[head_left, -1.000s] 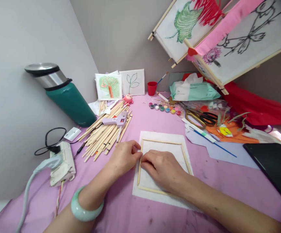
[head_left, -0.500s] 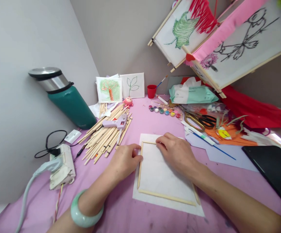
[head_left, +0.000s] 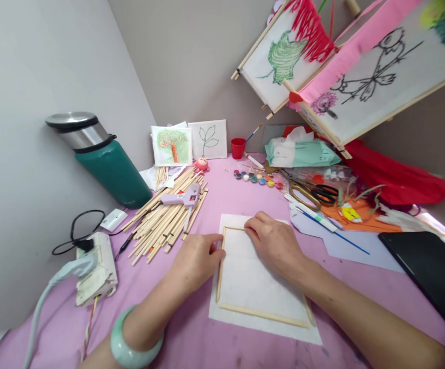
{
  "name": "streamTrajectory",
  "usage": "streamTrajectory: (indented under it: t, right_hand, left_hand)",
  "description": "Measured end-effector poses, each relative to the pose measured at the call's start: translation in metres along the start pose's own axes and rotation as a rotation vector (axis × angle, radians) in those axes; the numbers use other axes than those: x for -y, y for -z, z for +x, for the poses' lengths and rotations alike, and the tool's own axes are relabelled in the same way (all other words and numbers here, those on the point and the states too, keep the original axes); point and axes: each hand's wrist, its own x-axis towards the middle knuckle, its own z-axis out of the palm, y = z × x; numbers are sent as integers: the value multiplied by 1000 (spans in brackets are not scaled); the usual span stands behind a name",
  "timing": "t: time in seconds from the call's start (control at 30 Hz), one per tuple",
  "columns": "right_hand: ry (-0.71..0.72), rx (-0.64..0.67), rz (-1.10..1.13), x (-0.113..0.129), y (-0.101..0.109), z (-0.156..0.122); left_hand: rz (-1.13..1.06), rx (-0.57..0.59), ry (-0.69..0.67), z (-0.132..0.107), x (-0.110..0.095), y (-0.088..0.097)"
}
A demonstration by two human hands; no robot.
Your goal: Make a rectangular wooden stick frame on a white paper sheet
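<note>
A sheet of white paper (head_left: 260, 271) lies on the pink-covered table, with thin wooden sticks laid on it as a four-sided frame. My left hand (head_left: 197, 259) pinches the left wooden stick (head_left: 219, 282) near its upper end, thumb and forefinger bent against it. Over the far side, my right hand (head_left: 274, 241) has its fingers closed on the top wooden stick (head_left: 234, 228), hiding most of that stick. The bottom wooden stick (head_left: 264, 315) lies untouched along the near edge. My right wrist covers much of the right wooden stick (head_left: 309, 310).
Left of the paper, a lilac glue gun (head_left: 184, 197) rests on a pile of wooden sticks (head_left: 156, 230). Beyond are a green bottle (head_left: 114, 171) and a power strip (head_left: 97, 271). Paint pots (head_left: 260, 179), scissors (head_left: 310, 195) and a black phone (head_left: 422, 277) lie rightward; framed drawings (head_left: 376, 82) hang above.
The camera view has shifted slightly. Both hands keep their places on the sticks, and the frame looks unchanged.
</note>
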Motion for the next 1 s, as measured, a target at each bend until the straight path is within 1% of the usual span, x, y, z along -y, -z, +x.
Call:
streamTrajectory:
  t: [0.3,0.43,0.57,0.67,0.73,0.8,0.87,1.0]
  right_hand:
    - [10,14,-30,3,4,-1]
    - [6,-39,-11,-1,14,0]
    - [1,-139,1,-17,29,2]
    - [-28,-229,44,-36,43,0]
    - [-70,-244,90,-48,51,-7]
    - [-118,-207,139,-58,56,-16]
    - [-170,-133,201,-64,58,-28]
    - [-280,-3,344,-67,54,-49]
  left_hand:
    - [21,-10,7,0,-3,3]
    - [-24,9,23,0,-1,8]
    - [-61,-19,34,0,0,16]
    - [-16,-56,44,-1,-1,21]
    - [16,-83,34,0,-2,21]
    - [38,-114,-4,0,-4,20]
    - [44,-140,-54,0,-5,18]
    - [33,-150,-118,-1,-7,14]
